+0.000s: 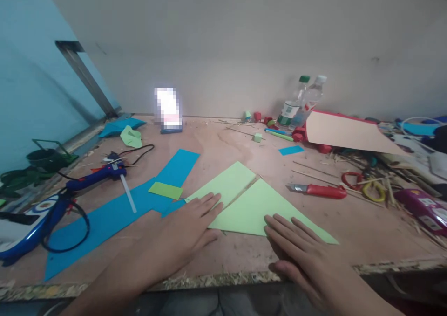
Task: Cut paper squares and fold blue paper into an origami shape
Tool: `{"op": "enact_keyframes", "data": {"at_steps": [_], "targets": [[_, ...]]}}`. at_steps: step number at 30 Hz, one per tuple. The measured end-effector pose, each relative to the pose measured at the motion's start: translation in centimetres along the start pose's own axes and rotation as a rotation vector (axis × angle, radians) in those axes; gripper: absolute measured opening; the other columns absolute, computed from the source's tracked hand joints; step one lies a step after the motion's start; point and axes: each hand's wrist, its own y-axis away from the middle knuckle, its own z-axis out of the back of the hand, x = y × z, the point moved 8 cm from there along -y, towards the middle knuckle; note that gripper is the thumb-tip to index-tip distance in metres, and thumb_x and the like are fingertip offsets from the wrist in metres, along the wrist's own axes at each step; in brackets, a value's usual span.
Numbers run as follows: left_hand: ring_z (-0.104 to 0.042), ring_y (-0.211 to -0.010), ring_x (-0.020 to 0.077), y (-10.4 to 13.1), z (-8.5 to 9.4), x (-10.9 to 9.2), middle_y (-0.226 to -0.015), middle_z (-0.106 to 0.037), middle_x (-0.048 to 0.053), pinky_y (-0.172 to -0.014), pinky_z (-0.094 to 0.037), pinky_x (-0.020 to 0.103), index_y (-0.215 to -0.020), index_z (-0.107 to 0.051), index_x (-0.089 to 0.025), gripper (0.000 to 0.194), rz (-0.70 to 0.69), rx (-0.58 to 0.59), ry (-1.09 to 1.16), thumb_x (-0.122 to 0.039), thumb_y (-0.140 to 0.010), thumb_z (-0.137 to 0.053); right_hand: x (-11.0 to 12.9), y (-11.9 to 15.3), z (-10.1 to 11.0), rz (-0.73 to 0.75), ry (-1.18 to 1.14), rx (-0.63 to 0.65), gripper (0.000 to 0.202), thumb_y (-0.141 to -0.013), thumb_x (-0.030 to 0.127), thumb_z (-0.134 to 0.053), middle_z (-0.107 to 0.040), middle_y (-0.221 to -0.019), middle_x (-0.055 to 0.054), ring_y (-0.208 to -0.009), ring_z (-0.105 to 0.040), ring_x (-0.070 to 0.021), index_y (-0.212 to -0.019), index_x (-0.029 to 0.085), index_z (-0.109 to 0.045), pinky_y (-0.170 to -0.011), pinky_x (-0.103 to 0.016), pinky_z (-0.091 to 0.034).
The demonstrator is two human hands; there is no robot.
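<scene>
Light green paper point(249, 209) lies at 6 o'clock in view, left hand point(192, 220) flat at its 8, right hand point(302, 248) at its 4, both with fingers straight, barely spread, gripping nothing, red cutter point(323, 191) at paper's 3 o'clock.

At the upper right of the frame, a green-capped bottle point(289, 113) stands beside a white-capped bottle point(314, 96), while a pixelated bright screen point(168, 108) stands upper left of centre. A small dark green basket point(44, 158) sits at the left edge, near a blue glue gun point(96, 176). Right of centre on the bench point(244, 260) lies a red-handled cutter point(323, 191), just beside a red ring point(352, 180) and a yellow ring point(373, 191).
</scene>
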Motion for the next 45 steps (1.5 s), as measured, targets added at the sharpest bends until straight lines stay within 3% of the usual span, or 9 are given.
{"op": "enact_keyframes", "data": {"at_steps": [8,12,17,21,25,32,37,41,45], "targets": [[-0.041,-0.156,0.0285,-0.1,-0.9,1.7,-0.170,-0.039,0.005,-0.124,-0.039,0.044,-0.159,-0.048,-0.026,0.056,0.045,-0.017,-0.042,-0.052,-0.111,-0.036,-1.1,1.2,1.2,0.024,0.014,-0.089,0.042,-0.107,0.032,-0.052,-0.064,-0.148,-0.011,-0.134,-0.065,-0.0328,-0.142,0.017,-0.068,-0.108,-0.051,-0.059],[-0.042,-0.155,0.0316,-0.4,0.9,1.4,-0.167,-0.044,0.007,-0.125,-0.036,0.049,-0.154,-0.055,-0.026,0.053,0.010,-0.052,-0.103,-0.051,-0.109,-0.042,-1.2,0.4,2.3,0.094,-0.034,-0.189,0.030,-0.106,0.025,-0.052,-0.077,-0.131,-0.012,-0.119,-0.074,-0.0274,-0.127,0.020,-0.073,-0.098,-0.042,-0.062],[-0.069,-0.122,0.0335,-1.0,9.1,0.8,-0.138,-0.073,0.007,-0.102,-0.052,0.050,-0.138,-0.069,-0.026,0.046,0.086,-0.232,-0.127,-0.049,-0.109,-0.042,-0.7,-0.8,3.2,0.220,-0.025,-0.155,0.026,-0.107,0.018,-0.046,-0.079,-0.107,-0.010,-0.094,-0.075,-0.0222,-0.113,0.020,-0.071,-0.077,-0.032,-0.058],[-0.074,-0.108,0.0317,-1.1,17.7,0.3,-0.122,-0.080,0.009,-0.089,-0.054,0.041,-0.127,-0.075,-0.023,0.042,0.243,-0.632,-0.068,-0.048,-0.105,-0.049,-0.2,-1.5,4.0,0.219,0.017,-0.157,0.025,-0.109,0.020,-0.044,-0.074,-0.093,-0.007,-0.081,-0.070,-0.0200,-0.098,0.019,-0.067,-0.067,-0.030,-0.051],[-0.075,-0.089,0.0222,-3.0,21.8,-1.7,-0.107,-0.082,0.004,-0.082,-0.052,0.033,-0.112,-0.080,-0.024,0.032,0.099,-0.830,0.023,-0.044,-0.103,-0.056,0.0,-1.8,3.6,0.178,0.037,-0.139,0.024,-0.109,0.023,-0.046,-0.071,-0.094,-0.006,-0.083,-0.069,-0.0199,-0.094,0.020,-0.064,-0.064,-0.029,-0.047],[-0.069,-0.074,0.0196,-5.2,18.5,0.3,-0.080,-0.079,0.004,-0.070,-0.047,0.031,-0.087,-0.078,-0.020,0.029,-0.114,-0.782,0.134,-0.038,-0.098,-0.059,0.0,-1.6,7.4,0.172,0.139,-0.386,0.032,-0.104,0.011,-0.042,-0.067,-0.074,-0.003,-0.061,-0.063,-0.0160,-0.081,0.019,-0.062,-0.057,-0.029,-0.042],[-0.073,-0.082,0.0219,-4.2,13.3,6.6,-0.089,-0.078,0.010,-0.075,-0.055,0.033,-0.087,-0.075,-0.016,0.042,0.168,-0.770,1.033,-0.054,-0.096,-0.060,-4.6,-4.5,13.1,-0.179,-0.498,-0.656,0.028,-0.103,0.034,-0.053,-0.073,-0.082,-0.004,-0.073,-0.066,-0.0193,-0.086,0.021,-0.071,-0.065,-0.029,-0.047],[-0.073,-0.092,0.0250,-5.3,10.1,5.0,-0.107,-0.077,0.015,-0.074,-0.056,0.033,-0.113,-0.073,-0.015,0.069,0.110,-0.467,1.397,-0.078,-0.089,-0.056,-7.9,-9.0,11.2,-0.469,-1.043,-0.712,0.033,-0.090,0.051,-0.071,-0.066,-0.076,-0.003,-0.069,-0.055,-0.0184,-0.080,0.020,-0.073,-0.061,-0.029,-0.041],[-0.064,-0.054,0.0174,-5.4,8.4,4.4,-0.069,-0.065,0.003,-0.051,-0.045,0.027,-0.109,-0.066,-0.015,0.074,0.141,-0.320,1.323,-0.082,-0.078,-0.066,-7.5,-12.6,8.2,-0.454,-1.157,-0.647,0.040,-0.085,0.058,-0.074,-0.066,-0.075,-0.003,-0.068,-0.055,-0.0181,-0.077,0.019,-0.072,-0.060,-0.029,-0.042]]}}
